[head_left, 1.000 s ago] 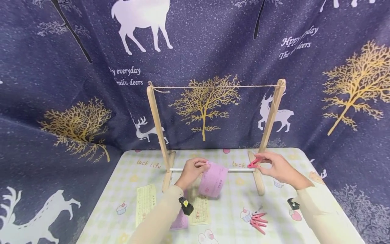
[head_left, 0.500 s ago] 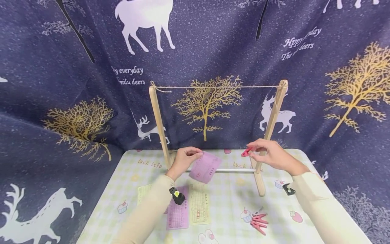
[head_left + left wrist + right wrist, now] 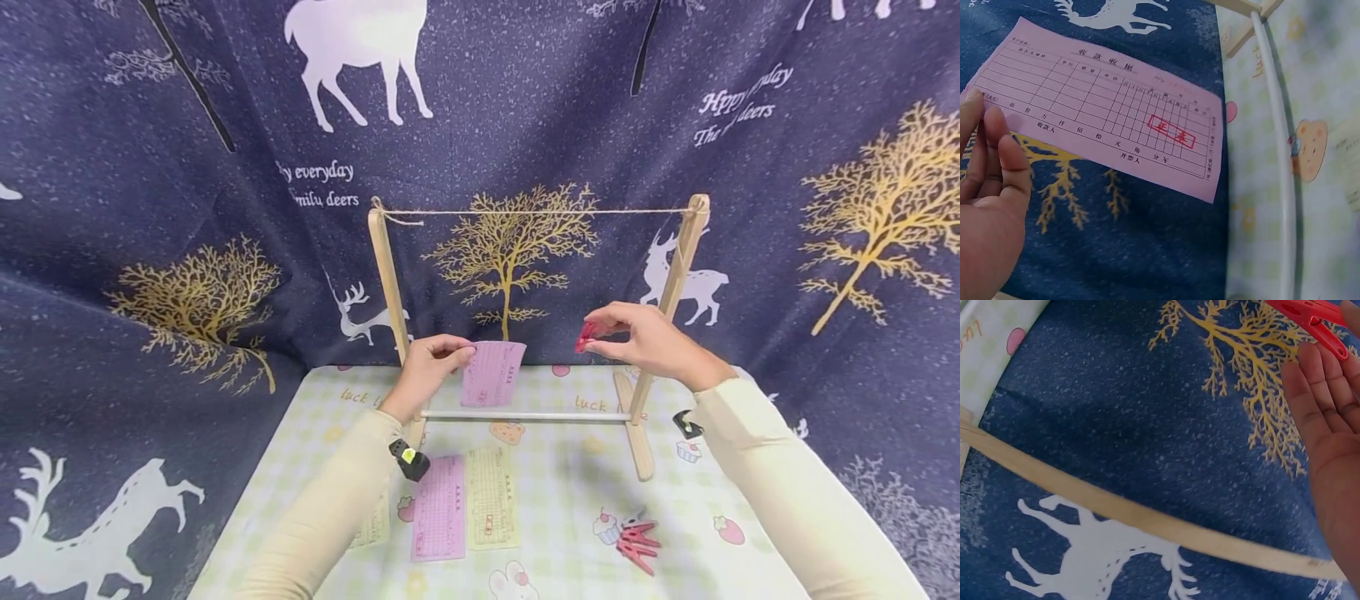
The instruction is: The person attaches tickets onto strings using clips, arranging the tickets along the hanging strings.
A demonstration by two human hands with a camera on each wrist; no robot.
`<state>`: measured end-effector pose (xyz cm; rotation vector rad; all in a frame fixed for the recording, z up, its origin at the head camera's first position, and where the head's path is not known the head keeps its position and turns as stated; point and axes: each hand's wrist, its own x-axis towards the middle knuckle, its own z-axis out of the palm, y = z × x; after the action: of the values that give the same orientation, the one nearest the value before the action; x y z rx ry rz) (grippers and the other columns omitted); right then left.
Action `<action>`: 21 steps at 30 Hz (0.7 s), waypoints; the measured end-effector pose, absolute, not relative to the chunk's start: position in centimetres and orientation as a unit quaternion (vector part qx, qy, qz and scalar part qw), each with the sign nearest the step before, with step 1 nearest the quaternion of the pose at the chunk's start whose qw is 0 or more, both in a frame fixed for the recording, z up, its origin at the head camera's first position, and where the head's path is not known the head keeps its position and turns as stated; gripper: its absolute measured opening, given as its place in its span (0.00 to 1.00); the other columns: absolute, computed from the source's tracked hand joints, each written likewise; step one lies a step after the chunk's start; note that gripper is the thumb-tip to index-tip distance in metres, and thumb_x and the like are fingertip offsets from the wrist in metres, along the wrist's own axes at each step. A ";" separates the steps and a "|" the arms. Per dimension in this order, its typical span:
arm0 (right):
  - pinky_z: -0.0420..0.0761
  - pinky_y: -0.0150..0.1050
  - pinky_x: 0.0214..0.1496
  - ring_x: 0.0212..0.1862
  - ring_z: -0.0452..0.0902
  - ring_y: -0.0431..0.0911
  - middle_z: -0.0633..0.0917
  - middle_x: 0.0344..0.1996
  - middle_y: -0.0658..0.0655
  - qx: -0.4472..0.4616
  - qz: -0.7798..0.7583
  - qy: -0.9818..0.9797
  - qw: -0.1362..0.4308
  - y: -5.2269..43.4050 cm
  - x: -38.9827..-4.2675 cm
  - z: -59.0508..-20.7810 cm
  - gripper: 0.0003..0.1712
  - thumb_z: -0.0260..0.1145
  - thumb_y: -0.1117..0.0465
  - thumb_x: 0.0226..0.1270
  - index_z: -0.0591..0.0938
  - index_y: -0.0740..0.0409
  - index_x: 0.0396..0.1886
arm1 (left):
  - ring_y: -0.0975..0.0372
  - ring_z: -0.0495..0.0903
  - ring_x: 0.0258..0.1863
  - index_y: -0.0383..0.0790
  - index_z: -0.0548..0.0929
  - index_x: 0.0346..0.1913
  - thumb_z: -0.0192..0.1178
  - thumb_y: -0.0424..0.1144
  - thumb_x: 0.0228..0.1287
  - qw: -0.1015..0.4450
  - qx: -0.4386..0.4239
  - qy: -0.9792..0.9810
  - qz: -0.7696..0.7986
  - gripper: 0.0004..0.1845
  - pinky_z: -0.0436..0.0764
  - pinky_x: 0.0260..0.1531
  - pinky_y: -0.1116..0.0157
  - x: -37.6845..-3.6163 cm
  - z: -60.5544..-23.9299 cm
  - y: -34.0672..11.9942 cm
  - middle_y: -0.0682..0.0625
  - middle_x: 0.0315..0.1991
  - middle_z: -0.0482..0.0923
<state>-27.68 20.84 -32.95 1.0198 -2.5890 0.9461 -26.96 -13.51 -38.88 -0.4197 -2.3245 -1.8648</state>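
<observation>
My left hand point(image 3: 427, 371) pinches a pink printed receipt slip point(image 3: 491, 373) by one edge, and the slip hangs below the string. In the left wrist view the slip point(image 3: 1104, 112) shows a ruled form with a red stamp, thumb and fingertips at its corner. My right hand point(image 3: 637, 337) pinches a red clothespin point(image 3: 585, 337) between thumb and fingers, to the right of the slip. The right wrist view shows the clothespin point(image 3: 1313, 322) at the fingertips. Above both hands a thin string point(image 3: 540, 212) runs between two wooden posts.
The wooden posts point(image 3: 675, 267) stand on feet joined by a white rod point(image 3: 540, 415). On the checked tablecloth lie another pink slip point(image 3: 439, 508), a yellow slip point(image 3: 492, 500) and a second yellow slip point(image 3: 372, 527) partly under the left sleeve. Several red clothespins point(image 3: 637, 546) lie at front right.
Both hands have risen from near the white rod toward the string, carrying the pink slip and the red clothespin. The slip has swung to hang more upright.
</observation>
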 end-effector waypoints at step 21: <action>0.81 0.49 0.51 0.43 0.85 0.52 0.88 0.38 0.58 0.397 0.282 -0.863 0.131 15.2 -29.2 -25.2 0.18 0.74 0.63 0.63 0.83 0.64 0.50 | 0.68 0.83 0.26 0.21 0.83 0.46 0.61 0.28 0.69 0.129 -0.179 -0.772 -0.597 0.09 0.84 0.31 0.68 -28.2 -32.4 -17.4 0.40 0.30 0.85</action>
<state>-29.17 15.20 -25.17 1.1540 -2.5073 0.8193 -28.23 -17.39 -32.40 -0.5208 -2.2425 -1.7338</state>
